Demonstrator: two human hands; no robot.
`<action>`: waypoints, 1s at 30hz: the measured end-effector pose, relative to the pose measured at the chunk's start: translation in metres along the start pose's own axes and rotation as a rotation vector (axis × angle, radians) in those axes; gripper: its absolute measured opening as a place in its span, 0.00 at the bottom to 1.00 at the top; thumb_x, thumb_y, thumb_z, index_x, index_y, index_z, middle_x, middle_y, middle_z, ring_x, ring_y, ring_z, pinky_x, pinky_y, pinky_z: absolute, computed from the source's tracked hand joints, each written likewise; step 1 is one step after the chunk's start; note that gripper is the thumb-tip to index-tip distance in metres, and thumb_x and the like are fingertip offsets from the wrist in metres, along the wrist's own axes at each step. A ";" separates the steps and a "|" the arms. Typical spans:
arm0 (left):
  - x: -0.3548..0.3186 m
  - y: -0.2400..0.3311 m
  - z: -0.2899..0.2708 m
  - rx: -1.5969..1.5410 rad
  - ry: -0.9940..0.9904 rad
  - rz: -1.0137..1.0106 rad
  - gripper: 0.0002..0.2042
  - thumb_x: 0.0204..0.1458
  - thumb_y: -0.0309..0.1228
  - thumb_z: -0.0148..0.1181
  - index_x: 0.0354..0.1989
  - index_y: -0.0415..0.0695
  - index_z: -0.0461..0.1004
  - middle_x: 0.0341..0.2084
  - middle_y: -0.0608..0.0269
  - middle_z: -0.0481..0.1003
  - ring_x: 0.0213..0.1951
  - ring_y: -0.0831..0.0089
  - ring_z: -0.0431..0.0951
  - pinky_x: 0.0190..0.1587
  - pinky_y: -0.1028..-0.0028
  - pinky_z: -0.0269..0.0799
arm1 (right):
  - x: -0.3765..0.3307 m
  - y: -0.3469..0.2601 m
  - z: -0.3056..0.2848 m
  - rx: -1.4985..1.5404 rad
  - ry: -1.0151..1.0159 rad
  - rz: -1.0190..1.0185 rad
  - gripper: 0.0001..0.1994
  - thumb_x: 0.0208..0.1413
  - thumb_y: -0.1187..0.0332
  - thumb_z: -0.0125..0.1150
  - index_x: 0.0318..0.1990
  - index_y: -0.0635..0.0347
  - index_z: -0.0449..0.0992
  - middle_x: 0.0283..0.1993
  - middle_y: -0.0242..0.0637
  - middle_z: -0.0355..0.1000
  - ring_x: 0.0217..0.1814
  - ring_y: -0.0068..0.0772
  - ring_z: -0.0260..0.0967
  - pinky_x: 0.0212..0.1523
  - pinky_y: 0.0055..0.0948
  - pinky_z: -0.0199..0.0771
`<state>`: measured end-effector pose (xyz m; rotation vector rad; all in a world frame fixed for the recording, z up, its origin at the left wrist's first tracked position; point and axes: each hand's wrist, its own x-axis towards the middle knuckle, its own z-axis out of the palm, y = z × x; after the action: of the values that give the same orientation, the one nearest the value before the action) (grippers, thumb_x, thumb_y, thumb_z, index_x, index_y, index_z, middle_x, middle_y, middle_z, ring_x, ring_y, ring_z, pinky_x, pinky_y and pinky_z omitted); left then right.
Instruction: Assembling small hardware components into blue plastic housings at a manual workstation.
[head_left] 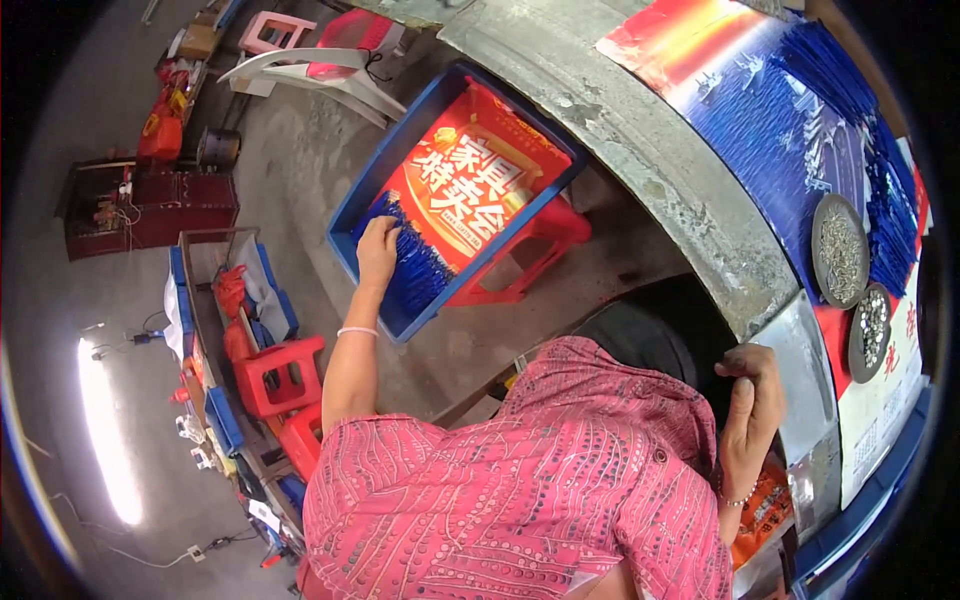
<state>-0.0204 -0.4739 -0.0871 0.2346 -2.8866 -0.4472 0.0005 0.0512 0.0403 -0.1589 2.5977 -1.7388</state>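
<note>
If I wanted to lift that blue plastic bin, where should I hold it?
Probably by both long rims of the blue plastic bin, from left and right: they stand above the thin blue pieces inside, while its far end looks close to the grey workbench.

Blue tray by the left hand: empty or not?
The blue tray isn't empty: it holds a red printed sheet and, at the left hand, thin blue pieces.

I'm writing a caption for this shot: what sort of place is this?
Probably a small workshop: a blue tray holds thin blue pieces, more lie heaped on the worktable, and two bowls of tiny shiny parts sit beside that heap.
</note>
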 end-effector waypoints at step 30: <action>0.191 0.502 0.089 -0.612 -0.205 1.041 0.09 0.47 0.22 0.54 0.38 0.39 0.73 0.30 0.53 0.70 0.34 0.59 0.72 0.36 0.68 0.67 | -0.059 0.064 -0.090 -0.176 0.866 -0.083 0.10 0.58 0.69 0.46 0.30 0.67 0.68 0.30 0.43 0.67 0.30 0.33 0.64 0.31 0.25 0.65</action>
<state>-0.2876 -0.0123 0.0222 -1.3637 -2.4010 -1.0758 0.0485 0.1635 0.0131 0.6413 3.3435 -1.8971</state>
